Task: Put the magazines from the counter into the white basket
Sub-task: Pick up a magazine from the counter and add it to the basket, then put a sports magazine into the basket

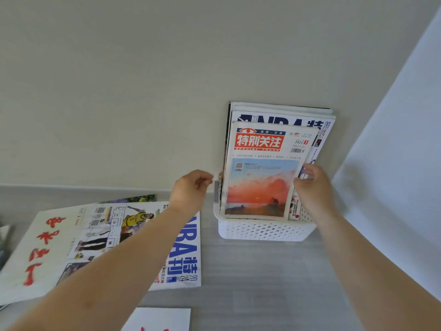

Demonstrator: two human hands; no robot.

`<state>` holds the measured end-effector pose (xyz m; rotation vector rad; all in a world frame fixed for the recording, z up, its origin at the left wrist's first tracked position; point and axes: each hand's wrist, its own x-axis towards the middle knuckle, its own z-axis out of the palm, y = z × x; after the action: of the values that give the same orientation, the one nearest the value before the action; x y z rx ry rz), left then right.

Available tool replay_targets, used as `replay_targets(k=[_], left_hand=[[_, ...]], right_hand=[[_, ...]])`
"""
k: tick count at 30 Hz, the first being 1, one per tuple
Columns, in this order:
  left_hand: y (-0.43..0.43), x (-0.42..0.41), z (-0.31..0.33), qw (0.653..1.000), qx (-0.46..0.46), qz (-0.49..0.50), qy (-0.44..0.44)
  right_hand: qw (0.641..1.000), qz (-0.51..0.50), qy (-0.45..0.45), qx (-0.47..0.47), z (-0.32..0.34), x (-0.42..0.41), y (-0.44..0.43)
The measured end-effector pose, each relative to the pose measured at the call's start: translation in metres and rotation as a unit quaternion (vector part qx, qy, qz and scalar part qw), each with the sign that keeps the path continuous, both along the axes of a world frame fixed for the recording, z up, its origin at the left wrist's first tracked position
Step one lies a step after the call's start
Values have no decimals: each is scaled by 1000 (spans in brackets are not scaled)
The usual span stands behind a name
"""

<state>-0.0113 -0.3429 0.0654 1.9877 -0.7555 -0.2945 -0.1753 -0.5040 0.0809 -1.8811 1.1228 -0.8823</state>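
Upright in white basket [262, 231]: sunset-cover magazine [260, 185], edge pinched by right hand [315, 187]; left hand [191, 187] curled just beside; NBA magazine [183, 249] flat on table [262, 271].

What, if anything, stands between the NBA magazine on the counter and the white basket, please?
Nothing visible on the counter: a bare strip separates the NBA magazine from the basket. The left forearm does cross above that magazine, and the basket already holds several upright magazines.
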Motion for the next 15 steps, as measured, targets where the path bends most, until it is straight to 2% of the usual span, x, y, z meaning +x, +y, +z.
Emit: replay_targets(k=[4,8,12,15], left_hand=[[79,-2,-12,1000,16,-1,22],[175,-2,-37,995,84,28,42],[258,7,-61,982,142,96,75],[299,17,-74,975,162,134,75]], right_hand=[[998,8,34,-47,12,-4,43],[993,26,52,-101,5,3,108],[985,100,102,-95,-31,20,180],[963,190,172,-80,-66,38,227]])
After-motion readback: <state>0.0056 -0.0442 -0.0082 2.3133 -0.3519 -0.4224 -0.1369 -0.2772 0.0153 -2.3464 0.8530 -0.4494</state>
